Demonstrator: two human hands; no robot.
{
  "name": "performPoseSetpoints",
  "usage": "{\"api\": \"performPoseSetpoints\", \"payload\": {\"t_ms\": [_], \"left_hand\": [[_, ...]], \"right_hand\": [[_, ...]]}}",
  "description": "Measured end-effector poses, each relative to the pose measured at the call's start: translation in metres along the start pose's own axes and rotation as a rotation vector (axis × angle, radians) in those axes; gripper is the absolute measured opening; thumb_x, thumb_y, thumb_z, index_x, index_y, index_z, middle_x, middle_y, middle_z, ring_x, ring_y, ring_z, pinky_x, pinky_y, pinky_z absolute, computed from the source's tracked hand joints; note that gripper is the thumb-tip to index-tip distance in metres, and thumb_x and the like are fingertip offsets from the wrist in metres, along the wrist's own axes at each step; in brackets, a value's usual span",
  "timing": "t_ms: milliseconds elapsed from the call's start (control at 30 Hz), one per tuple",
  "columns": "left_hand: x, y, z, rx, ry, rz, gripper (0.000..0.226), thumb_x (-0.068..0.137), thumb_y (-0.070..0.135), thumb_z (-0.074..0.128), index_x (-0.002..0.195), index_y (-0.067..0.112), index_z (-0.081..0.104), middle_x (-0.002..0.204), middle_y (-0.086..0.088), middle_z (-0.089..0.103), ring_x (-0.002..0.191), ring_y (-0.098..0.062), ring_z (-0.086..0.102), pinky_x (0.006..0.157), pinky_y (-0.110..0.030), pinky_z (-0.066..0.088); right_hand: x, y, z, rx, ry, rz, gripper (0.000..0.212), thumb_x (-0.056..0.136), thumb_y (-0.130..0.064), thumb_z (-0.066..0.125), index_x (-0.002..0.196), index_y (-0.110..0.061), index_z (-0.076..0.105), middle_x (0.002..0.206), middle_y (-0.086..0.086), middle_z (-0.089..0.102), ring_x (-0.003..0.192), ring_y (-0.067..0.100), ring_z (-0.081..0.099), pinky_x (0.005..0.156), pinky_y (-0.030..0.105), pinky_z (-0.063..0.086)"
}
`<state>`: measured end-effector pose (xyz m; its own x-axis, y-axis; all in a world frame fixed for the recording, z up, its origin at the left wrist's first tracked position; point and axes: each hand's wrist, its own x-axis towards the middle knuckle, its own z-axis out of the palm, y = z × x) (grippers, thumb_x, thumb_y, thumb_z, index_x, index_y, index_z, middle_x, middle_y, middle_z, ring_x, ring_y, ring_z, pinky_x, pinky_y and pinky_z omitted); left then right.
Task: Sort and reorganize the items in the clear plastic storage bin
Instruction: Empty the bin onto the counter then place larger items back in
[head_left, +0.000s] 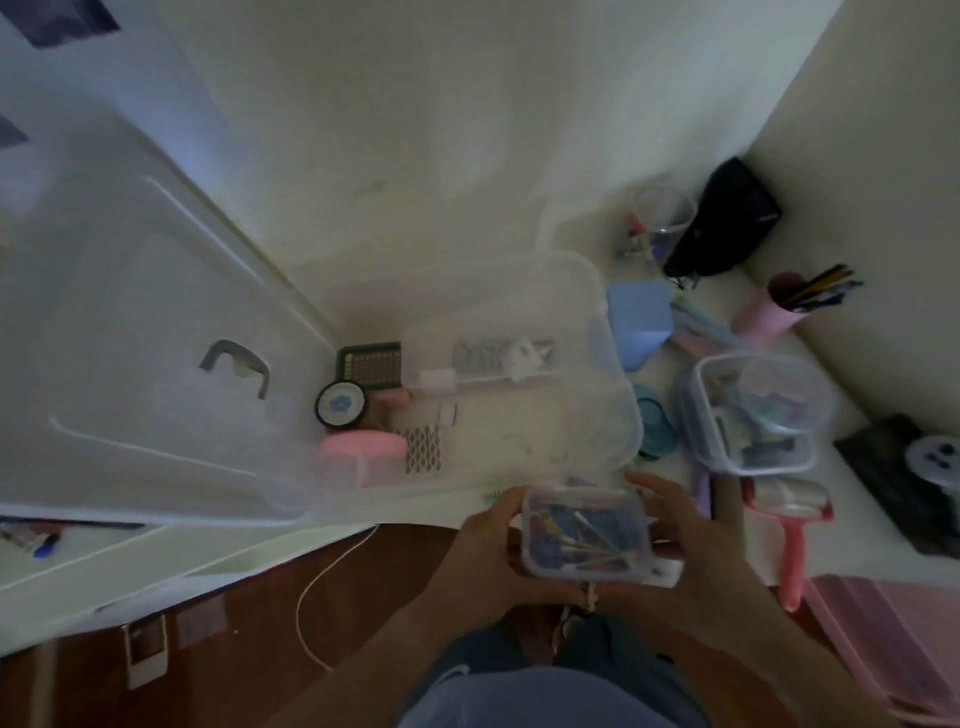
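Two hands on one small box

We hold a small clear lidded box (587, 535) between both hands: our left hand (485, 558) curls round its left side, our right hand (685, 566) round its right. Just beyond this box sits the clear storage bin (618, 410) on the desk (852, 519). Inside the bin's left end lie a pink case (363, 447) and a round black tin (341, 405). Right of the bin stands another clear tub (753, 413).

Clear bin (618, 415) is open on top; its right half is bare floor w/ room to reach in, left end packed w/ round tin (342, 411), pink case (363, 447) & green tray (370, 366). Raised lid (135, 338) walls off the left side. Right of bin the counter (857, 499) is crowded: lidded tub (756, 413), blue box (638, 322), teal cup (655, 428), pink roller (789, 530).
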<state>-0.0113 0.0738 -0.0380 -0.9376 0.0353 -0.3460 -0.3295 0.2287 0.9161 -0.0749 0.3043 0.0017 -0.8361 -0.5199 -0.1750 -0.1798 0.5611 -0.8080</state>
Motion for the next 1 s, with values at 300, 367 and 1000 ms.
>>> {"api": "performPoseSetpoints", "payload": {"t_ms": [300, 367, 1000], "left_hand": [[0.039, -0.102, 0.056, 0.489, -0.071, -0.228, 0.07, 0.066, 0.051, 0.082, 0.122, 0.015, 0.057, 0.121, -0.001, 0.058, 0.116, -0.015, 0.052, 0.1, -0.032, 0.046], [0.044, -0.116, 0.065, 0.54, -0.015, -0.245, 0.059, 0.073, 0.043, 0.08, 0.118, 0.014, 0.055, 0.117, -0.002, 0.057, 0.113, -0.018, 0.054, 0.094, -0.033, 0.047], [0.005, -0.018, -0.001, 0.583, 0.18, -0.133, 0.014, 0.092, 0.029, 0.062, 0.106, 0.029, 0.064, 0.103, 0.012, 0.067, 0.087, 0.001, 0.06, 0.081, -0.006, 0.041]], "right_hand": [[-0.001, 0.11, 0.097, 0.114, 0.019, 0.399, 0.061, 0.061, -0.051, 0.088, 0.107, -0.043, 0.048, 0.111, -0.01, 0.064, 0.098, 0.003, 0.065, 0.088, 0.025, 0.056], [0.002, 0.124, 0.11, 0.034, 0.058, 0.372, 0.057, 0.067, -0.066, 0.076, 0.113, -0.046, 0.048, 0.119, -0.01, 0.058, 0.109, 0.007, 0.06, 0.095, 0.025, 0.05], [0.007, 0.006, 0.058, -0.296, 0.381, 0.261, 0.049, 0.079, -0.024, 0.078, 0.121, -0.033, 0.054, 0.113, -0.009, 0.057, 0.095, 0.017, 0.062, 0.074, 0.037, 0.056]]}}
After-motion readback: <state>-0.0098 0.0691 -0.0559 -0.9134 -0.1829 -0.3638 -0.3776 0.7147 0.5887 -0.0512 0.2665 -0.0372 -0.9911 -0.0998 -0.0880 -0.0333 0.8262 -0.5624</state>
